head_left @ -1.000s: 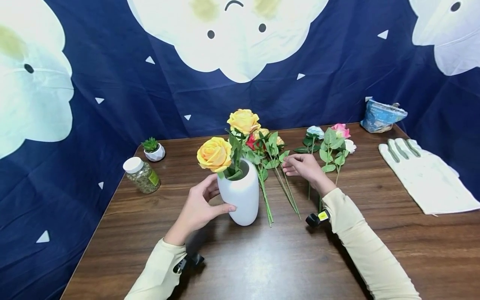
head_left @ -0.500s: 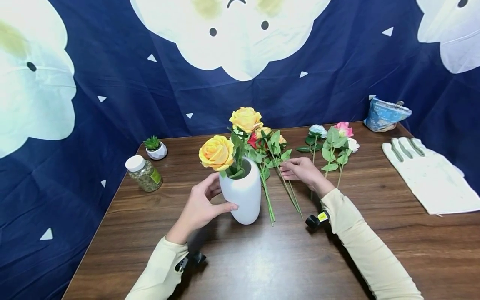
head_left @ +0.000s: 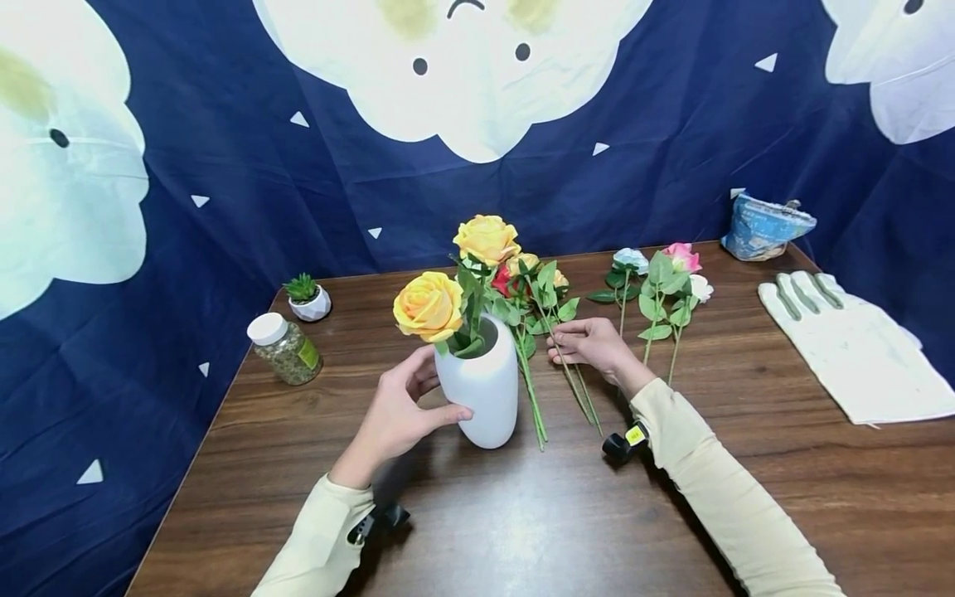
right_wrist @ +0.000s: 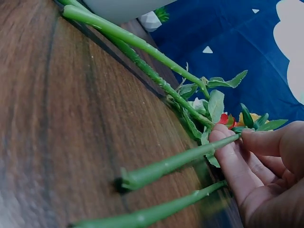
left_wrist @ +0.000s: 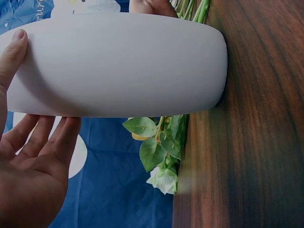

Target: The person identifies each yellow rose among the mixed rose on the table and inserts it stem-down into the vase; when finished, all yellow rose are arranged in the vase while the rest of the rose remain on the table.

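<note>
My left hand [head_left: 394, 414] holds the side of a white vase [head_left: 487, 394], thumb across the front and fingers behind. Two yellow roses stand in it; the nearer rose [head_left: 429, 306] leans left over the rim. In the left wrist view, the vase [left_wrist: 123, 66] fills much of the picture. To the right, my right hand [head_left: 600, 348] pinches the green stem of a rose [right_wrist: 166, 165] between thumb and fingers, low over the table. Its bloom is hard to single out among the bunched leaves. A second stem [right_wrist: 156, 212] lies beside it. Red and orange-yellow roses [head_left: 522, 264] lie behind the vase.
Further right lie a pale blue rose [head_left: 631, 260], a pink rose [head_left: 682, 257] and a white rose [head_left: 700, 288]. A blue pouch [head_left: 767, 228] and white gloves [head_left: 858, 356] are at the right. A lidded jar [head_left: 289, 352] and a potted succulent [head_left: 308, 298] stand left.
My right hand has moved left and slightly down to the stems right of the vase and now pinches one. The left hand keeps its hold on the vase.
</note>
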A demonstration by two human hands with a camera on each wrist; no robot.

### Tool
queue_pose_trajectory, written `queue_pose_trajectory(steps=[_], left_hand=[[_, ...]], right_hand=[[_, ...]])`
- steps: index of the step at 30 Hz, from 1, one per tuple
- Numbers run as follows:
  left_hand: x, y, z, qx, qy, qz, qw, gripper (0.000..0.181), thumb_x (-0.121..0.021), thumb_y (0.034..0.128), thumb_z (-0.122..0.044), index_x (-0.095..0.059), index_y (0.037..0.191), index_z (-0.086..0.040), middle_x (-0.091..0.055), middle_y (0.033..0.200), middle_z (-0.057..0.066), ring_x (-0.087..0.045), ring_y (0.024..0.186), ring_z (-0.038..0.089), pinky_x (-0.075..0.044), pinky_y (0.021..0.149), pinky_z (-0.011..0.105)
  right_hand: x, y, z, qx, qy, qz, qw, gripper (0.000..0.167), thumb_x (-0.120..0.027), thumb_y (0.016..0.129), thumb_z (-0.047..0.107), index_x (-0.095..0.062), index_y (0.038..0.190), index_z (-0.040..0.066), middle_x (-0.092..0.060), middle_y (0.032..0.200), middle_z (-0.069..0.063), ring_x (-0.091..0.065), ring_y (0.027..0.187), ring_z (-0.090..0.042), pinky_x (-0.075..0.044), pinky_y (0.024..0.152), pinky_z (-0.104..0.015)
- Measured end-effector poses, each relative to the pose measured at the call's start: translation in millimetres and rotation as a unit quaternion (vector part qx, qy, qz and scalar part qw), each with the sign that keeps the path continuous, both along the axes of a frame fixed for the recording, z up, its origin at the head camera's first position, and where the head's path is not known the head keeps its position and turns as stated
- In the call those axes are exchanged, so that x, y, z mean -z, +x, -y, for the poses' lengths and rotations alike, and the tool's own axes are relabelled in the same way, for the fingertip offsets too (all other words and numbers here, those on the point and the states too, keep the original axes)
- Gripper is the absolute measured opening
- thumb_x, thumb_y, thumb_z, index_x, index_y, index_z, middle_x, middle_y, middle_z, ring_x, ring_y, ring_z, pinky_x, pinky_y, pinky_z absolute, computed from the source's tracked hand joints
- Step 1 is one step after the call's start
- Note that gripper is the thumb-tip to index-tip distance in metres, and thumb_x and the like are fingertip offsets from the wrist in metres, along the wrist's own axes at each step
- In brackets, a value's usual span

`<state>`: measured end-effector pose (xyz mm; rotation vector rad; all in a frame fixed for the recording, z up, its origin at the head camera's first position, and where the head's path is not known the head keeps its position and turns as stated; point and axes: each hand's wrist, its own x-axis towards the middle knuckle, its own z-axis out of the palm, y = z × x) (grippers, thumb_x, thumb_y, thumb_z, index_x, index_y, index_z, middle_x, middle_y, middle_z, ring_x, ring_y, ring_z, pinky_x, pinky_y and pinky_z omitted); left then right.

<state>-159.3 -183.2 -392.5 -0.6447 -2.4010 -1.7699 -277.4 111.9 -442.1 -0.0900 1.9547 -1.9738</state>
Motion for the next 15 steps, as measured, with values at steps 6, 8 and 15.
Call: queue_pose_trajectory(steps=[6, 8, 15], left_hand=[[1.1, -0.1, -0.7, 0.001, 0.002, -0.001, 1.0, 0.076, -0.091, 0.0732, 0.004, -0.056, 0.141, 0.002, -0.072, 0.124, 0.019, -0.068, 0.114, 0.011, -0.056, 0.102, 0.031], [1.7, -0.7, -0.5, 0.001, 0.002, -0.004, 1.0, 0.076, -0.091, 0.0735, 0.003, -0.056, 0.141, 0.002, -0.072, 0.124, 0.019, -0.068, 0.114, 0.011, -0.056, 0.102, 0.031], [1.5, -1.0, -0.2, 0.003, 0.004, -0.008, 1.0, 0.076, -0.091, 0.0734, 0.003, -0.056, 0.141, 0.003, -0.071, 0.124, 0.02, -0.068, 0.114, 0.01, -0.056, 0.101, 0.03]], right_hand=[[2.2, -0.3, 0.4, -0.011, 0.012, -0.003, 0.9999, 0.039, -0.052, 0.103, -0.009, -0.045, 0.139, -0.024, -0.061, 0.126, -0.04, -0.073, 0.075, -0.008, -0.063, 0.077, -0.024], [1.7, -0.4, 0.5, -0.016, 0.014, -0.004, 0.9998, 0.039, -0.052, 0.103, -0.01, -0.045, 0.139, -0.025, -0.063, 0.124, -0.039, -0.073, 0.074, -0.008, -0.063, 0.077, -0.024], [-2.5, 0.7, 2.0, -0.024, 0.018, -0.007, 0.9995, 0.04, -0.051, 0.102, -0.013, -0.044, 0.139, -0.025, -0.064, 0.121, -0.039, -0.072, 0.073, -0.008, -0.063, 0.076, -0.025]])
